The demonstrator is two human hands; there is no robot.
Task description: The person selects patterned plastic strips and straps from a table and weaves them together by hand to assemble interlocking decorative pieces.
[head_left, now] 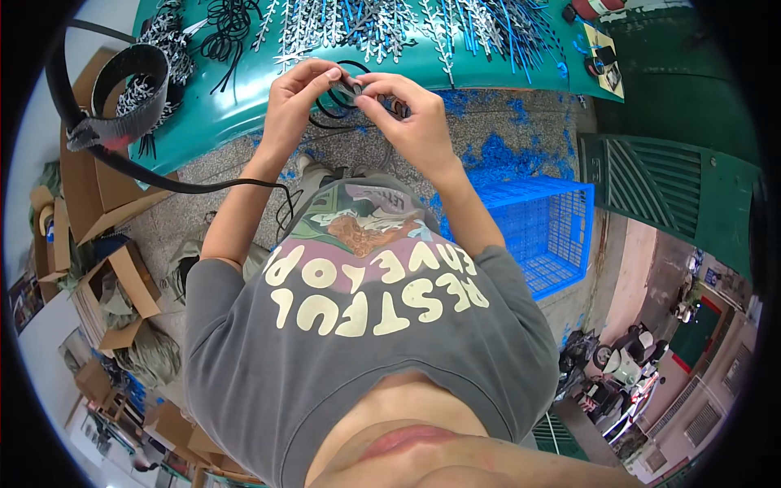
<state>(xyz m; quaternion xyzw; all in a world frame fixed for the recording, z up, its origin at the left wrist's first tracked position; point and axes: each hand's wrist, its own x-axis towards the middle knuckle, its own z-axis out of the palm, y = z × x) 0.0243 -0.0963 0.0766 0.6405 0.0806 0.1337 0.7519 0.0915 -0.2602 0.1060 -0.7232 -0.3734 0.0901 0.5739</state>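
Note:
In front of my chest, at the near edge of the green table (213, 112), both hands are raised around a coiled black cord (324, 111). My left hand (298, 99) pinches part of it between thumb and fingertips. My right hand (409, 119) is closed on the coil's other side, fingertips almost meeting the left ones. Loops of the cord hang below and between the hands. The exact spot pinched by the fingertips is too small to make out.
Grey branching pieces and blue strips (350, 24) lie across the table, beside a black cord bundle (230, 31). A blue plastic crate (587, 236) stands on the floor at right, near blue scraps (498, 159). Cardboard boxes (134, 281) stand at left.

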